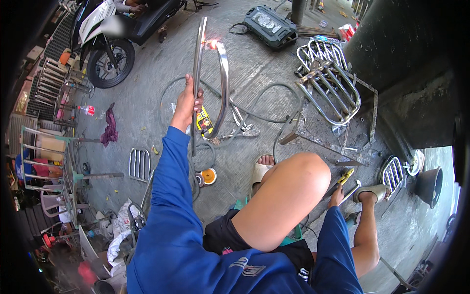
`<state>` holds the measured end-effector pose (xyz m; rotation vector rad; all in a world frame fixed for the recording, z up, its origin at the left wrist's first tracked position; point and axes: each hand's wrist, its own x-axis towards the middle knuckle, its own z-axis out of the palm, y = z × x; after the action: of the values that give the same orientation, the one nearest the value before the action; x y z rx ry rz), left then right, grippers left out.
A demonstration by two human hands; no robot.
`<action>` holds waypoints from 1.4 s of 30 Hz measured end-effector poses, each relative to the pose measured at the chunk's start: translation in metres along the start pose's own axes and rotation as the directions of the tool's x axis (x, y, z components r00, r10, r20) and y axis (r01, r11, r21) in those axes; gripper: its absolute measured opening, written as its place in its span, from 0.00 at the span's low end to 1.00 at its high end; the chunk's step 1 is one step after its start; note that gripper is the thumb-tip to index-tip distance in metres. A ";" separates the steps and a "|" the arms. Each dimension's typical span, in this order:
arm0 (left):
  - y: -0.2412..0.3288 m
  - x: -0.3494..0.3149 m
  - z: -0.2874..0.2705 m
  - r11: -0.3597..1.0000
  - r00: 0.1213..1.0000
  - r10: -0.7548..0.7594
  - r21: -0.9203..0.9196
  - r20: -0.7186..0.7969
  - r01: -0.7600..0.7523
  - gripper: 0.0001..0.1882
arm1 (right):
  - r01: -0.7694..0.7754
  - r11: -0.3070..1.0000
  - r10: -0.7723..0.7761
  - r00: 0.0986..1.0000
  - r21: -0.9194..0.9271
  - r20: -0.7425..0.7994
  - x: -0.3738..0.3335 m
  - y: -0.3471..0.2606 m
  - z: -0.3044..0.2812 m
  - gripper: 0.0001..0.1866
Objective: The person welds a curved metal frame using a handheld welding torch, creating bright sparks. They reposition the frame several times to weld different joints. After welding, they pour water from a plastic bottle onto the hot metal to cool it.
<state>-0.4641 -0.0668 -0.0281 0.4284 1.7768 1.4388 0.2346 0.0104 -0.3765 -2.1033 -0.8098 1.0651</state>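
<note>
My left hand (185, 104) is closed around a straight, shiny metal tube (198, 61), held upright over the floor. A curved metal tube (224, 73) joins it near the top, where the joint glows orange-red. Low on the right, beside my foot, my right hand (336, 197) is closed on a tool with yellow jaws and a dark handle, which looks like a welding electrode holder (346, 176). A slim metal tool with a bent head, like a chipping hammer (351, 190), sticks out of the same hand. My right fingers are partly hidden.
Welded tube racks (333, 93) are stacked at the right on a metal frame (323, 143). Cables cross the concrete floor near a yellow-labelled item (203, 121) and orange discs (209, 176). A dark case (270, 27) and a motorcycle (110, 54) stand farther away. A bucket (429, 186) is at right.
</note>
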 end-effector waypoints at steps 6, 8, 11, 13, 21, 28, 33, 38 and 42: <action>-0.001 -0.025 -0.018 0.997 0.996 -0.067 -0.033 0.061 0.069 0.43 | 0.092 0.995 -0.091 0.996 -0.048 0.018 -0.038 0.039 -0.006 0.31; -0.004 -0.032 -0.023 0.995 0.995 -0.083 -0.042 0.060 0.086 0.43 | 0.006 0.993 0.008 0.994 -0.118 0.111 -0.061 0.044 -0.009 0.31; -0.011 -0.039 -0.030 0.995 0.995 -0.078 -0.052 0.068 0.082 0.42 | -0.204 0.977 0.213 0.954 -0.064 0.209 -0.099 0.030 -0.014 0.31; -0.017 -0.043 -0.037 0.996 0.996 -0.067 -0.061 0.056 0.070 0.42 | -0.203 0.972 0.227 0.938 -0.117 0.261 -0.122 0.000 -0.020 0.28; -0.044 -0.050 -0.096 0.994 0.999 0.021 -0.108 -0.036 -0.024 0.40 | 0.320 0.827 -0.072 0.875 -0.461 0.479 -0.254 -0.189 -0.104 0.20; -0.035 -0.062 -0.147 0.984 0.983 0.116 0.149 -0.145 -0.095 0.44 | 0.809 0.489 -0.661 0.587 -0.326 0.467 -0.356 -0.439 -0.098 0.21; -0.009 -0.072 -0.153 0.884 0.876 0.439 0.267 -0.198 -0.383 0.39 | 0.896 0.431 -0.762 0.295 0.111 0.576 -0.455 -0.518 -0.072 0.15; 0.022 -0.068 -0.158 0.817 0.801 0.529 0.424 -0.281 -0.391 0.33 | 0.840 0.518 -0.636 0.254 0.160 0.728 -0.497 -0.515 -0.066 0.15; 0.027 -0.047 -0.147 0.707 0.747 0.597 0.633 -0.293 -0.316 0.32 | 0.820 0.557 -0.441 0.157 0.132 0.883 -0.466 -0.506 -0.013 0.16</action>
<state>-0.5501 -0.1879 0.0203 0.9608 2.6621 1.4237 -0.0977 -0.0353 0.2243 -0.9465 -2.3705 1.4503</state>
